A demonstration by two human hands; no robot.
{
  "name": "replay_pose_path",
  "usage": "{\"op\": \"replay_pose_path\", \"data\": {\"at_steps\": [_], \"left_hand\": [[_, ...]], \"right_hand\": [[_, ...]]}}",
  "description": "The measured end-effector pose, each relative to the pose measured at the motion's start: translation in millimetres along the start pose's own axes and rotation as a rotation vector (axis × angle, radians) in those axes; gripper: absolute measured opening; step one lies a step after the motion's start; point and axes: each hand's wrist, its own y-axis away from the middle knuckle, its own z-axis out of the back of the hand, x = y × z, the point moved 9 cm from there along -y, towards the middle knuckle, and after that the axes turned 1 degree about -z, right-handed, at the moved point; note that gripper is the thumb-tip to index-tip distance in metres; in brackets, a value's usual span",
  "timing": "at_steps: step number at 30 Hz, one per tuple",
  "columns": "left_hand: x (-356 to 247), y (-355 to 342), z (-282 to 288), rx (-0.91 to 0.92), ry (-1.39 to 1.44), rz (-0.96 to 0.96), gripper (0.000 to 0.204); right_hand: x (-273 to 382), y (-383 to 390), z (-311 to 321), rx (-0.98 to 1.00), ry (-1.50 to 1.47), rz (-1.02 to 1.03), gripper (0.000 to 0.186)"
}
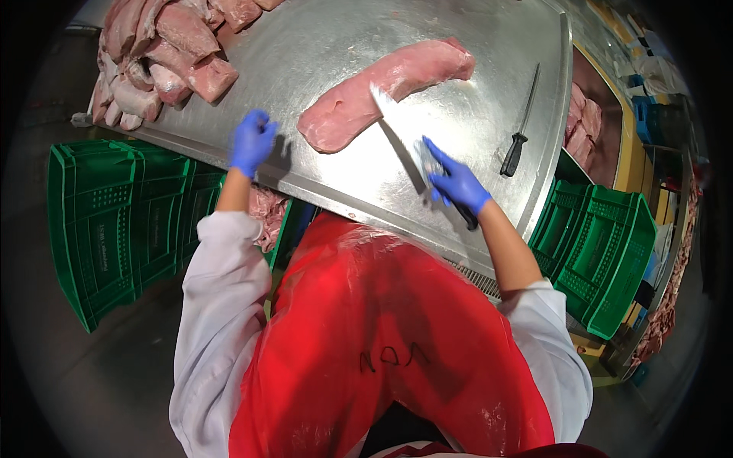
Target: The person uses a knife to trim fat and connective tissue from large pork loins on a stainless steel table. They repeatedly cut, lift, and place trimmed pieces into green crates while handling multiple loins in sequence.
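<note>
Now, the long slab of meat [347,105] lies on the metal table [305,49]. On the slab's near side, the right hand [461,183] is clamped round a knife [392,114], whose tip overlaps the slab; whether they touch, I cannot tell. Left of the slab, well apart from its partner, the left hand [253,143] curls, how tightly unclear. Right of the slab rests a slim black-handled tool [515,153].

Dark handwritten letters [391,357] stand on the red apron [389,317]; pale lettering [101,248] (small, running up its wall) marks the left green crate [80,221].
</note>
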Motion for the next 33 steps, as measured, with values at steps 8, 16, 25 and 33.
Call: {"op": "replay_pose_path", "data": {"at_steps": [8,16,25,33], "left_hand": [[-74,-53,-120,0.476,-0.732,-0.100,0.032],[-77,-39,-13,0.215,-0.589,-0.247,0.017],[106,140,112,0.528,-0.860,0.057,0.025],[-50,-31,-45,0.245,-0.115,-0.398,0.053]], "right_hand": [[65,-163,-46,0.037,-0.187,0.058,0.075],[22,-12,-57,0.353,0.199,-0.094,0.063],[-13,5,-5,0.019,-0.289,-0.006,0.078],[32,-70,34,-0.311,-0.450,0.080,0.066]]}}
